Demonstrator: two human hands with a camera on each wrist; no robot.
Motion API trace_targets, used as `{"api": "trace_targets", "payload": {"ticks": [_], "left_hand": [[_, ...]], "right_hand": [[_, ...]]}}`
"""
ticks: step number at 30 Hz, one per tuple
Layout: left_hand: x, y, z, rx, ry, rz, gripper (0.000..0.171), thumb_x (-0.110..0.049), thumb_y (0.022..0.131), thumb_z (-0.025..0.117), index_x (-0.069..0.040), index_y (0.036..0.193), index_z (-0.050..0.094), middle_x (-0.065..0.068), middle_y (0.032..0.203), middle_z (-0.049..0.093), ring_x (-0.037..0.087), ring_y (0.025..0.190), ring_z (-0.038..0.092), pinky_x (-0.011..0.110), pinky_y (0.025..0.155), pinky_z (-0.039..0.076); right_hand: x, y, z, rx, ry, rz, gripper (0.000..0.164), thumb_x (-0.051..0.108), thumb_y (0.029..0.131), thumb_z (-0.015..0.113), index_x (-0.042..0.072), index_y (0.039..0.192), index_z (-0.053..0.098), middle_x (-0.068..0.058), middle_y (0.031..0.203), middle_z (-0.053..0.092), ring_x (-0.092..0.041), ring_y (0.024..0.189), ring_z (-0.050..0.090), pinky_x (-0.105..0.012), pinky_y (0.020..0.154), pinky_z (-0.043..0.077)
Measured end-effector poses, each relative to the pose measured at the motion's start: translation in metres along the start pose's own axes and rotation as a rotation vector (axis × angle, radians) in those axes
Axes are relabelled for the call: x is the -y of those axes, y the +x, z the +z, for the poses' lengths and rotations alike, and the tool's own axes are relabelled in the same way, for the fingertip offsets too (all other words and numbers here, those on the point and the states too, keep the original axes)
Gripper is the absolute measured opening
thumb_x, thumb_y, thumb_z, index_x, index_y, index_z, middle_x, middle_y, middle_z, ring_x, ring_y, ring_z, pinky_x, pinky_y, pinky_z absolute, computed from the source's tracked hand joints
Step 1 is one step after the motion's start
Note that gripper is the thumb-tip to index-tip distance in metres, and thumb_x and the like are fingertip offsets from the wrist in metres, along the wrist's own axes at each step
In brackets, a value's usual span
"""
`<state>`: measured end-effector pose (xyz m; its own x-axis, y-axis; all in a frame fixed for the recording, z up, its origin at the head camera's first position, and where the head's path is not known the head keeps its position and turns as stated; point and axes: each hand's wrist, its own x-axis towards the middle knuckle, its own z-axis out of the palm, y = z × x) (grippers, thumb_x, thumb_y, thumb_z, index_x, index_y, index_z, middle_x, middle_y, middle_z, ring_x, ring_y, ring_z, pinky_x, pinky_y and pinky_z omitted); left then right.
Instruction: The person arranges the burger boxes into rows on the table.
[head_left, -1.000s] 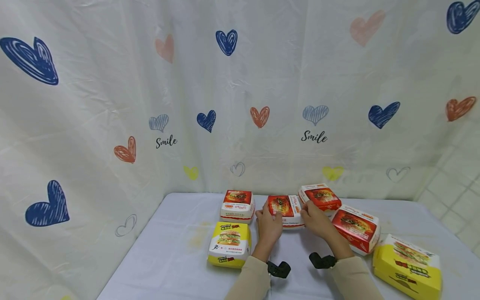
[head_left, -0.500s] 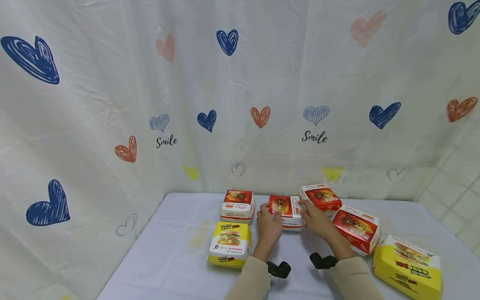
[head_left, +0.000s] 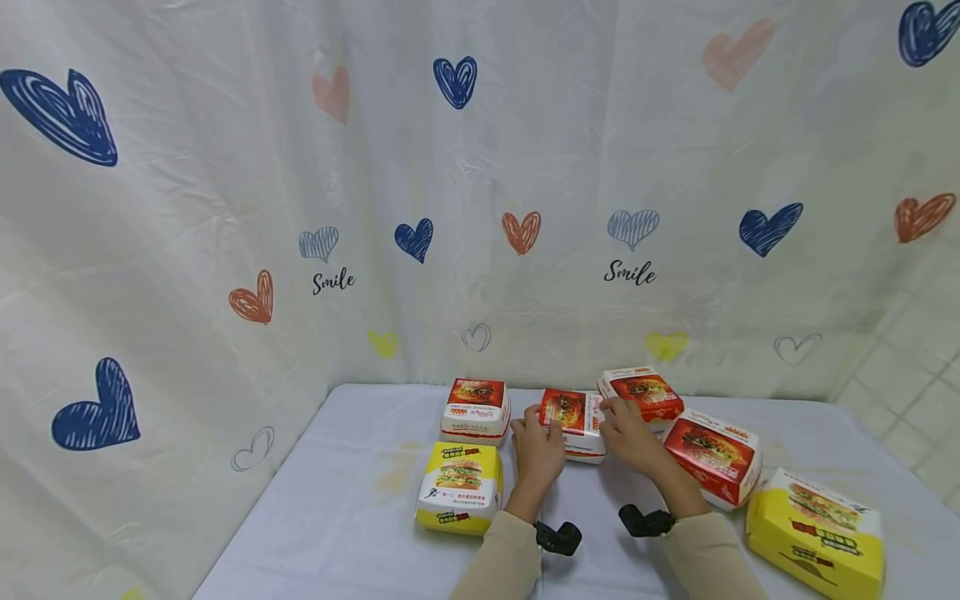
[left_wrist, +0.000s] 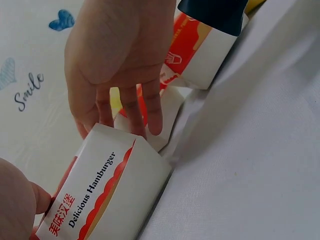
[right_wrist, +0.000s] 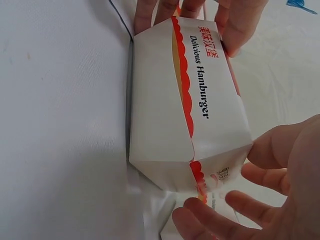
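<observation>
A white curtain (head_left: 555, 150) printed with hearts hangs behind the table (head_left: 337, 517), which has a white cover. On the table's right stands the larger-looking yellow box (head_left: 813, 533), nearest the front edge; the other yellow box (head_left: 459, 492) sits left of the arms, with one red-topped box (head_left: 475, 408) just behind it. Two more are at the right, the front red box (head_left: 712, 458) beside the larger yellow one and the rear red box (head_left: 642, 394) further back. Between these two groups, toward the back of the table, is the middle box (head_left: 573, 425), its top facing up. The left hand (head_left: 538, 446) grips its left end, thumb over the upper edge and fingers around the end. The right hand (head_left: 630, 437) is loosely open at its right end, thumb touching a corner, other fingers spread apart. Black bands (head_left: 558, 539) circle both wrists. Small lettering (right_wrist: 200, 77) on the middle box's side reads "Delicious Hamburger".
</observation>
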<state>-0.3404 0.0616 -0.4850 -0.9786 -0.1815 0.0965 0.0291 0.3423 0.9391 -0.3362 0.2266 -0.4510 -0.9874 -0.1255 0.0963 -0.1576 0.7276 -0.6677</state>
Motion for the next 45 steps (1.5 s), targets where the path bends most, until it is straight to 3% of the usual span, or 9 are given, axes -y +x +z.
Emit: {"api": "trace_targets", "payload": {"ticks": [16, 27, 35, 45], "left_hand": [[-0.002, -0.001, -0.001, -0.017, 0.011, 0.019, 0.047, -0.027, 0.102, 0.061, -0.014, 0.147, 0.054, 0.014, 0.124, 0.042, 0.026, 0.114, 0.041, 0.043, 0.091, 0.043], [-0.004, -0.003, 0.002, -0.105, 0.031, -0.037, 0.037, -0.028, 0.099, 0.067, -0.018, 0.133, 0.054, 0.013, 0.125, 0.043, 0.027, 0.115, 0.040, 0.038, 0.085, 0.045], [-0.008, -0.005, 0.001, -0.193, 0.049, 0.012, 0.026, -0.023, 0.096, 0.070, -0.014, 0.117, 0.055, 0.012, 0.111, 0.043, 0.029, 0.112, 0.038, 0.039, 0.084, 0.039], [-0.010, -0.005, 0.005, -0.191, 0.037, -0.001, 0.045, -0.022, 0.092, 0.075, -0.010, 0.127, 0.051, 0.015, 0.126, 0.043, 0.031, 0.121, 0.038, 0.045, 0.095, 0.046]], "right_hand": [[-0.003, 0.001, 0.000, 0.033, 0.057, -0.061, 0.060, 0.009, 0.101, 0.046, -0.006, 0.156, 0.027, -0.035, 0.160, 0.020, -0.055, 0.146, 0.028, -0.072, 0.115, 0.026], [-0.004, 0.001, 0.001, 0.033, 0.033, -0.036, 0.062, 0.014, 0.100, 0.050, -0.007, 0.155, 0.030, -0.035, 0.156, 0.023, -0.054, 0.140, 0.036, -0.072, 0.113, 0.031], [0.000, -0.002, 0.000, 0.045, 0.038, -0.008, 0.066, 0.018, 0.100, 0.053, -0.006, 0.156, 0.028, -0.035, 0.151, 0.023, -0.049, 0.129, 0.043, -0.071, 0.108, 0.038], [0.000, -0.001, 0.000, 0.047, 0.041, 0.009, 0.069, 0.021, 0.100, 0.055, -0.006, 0.156, 0.026, -0.035, 0.148, 0.022, -0.052, 0.130, 0.041, -0.071, 0.107, 0.038]]}}
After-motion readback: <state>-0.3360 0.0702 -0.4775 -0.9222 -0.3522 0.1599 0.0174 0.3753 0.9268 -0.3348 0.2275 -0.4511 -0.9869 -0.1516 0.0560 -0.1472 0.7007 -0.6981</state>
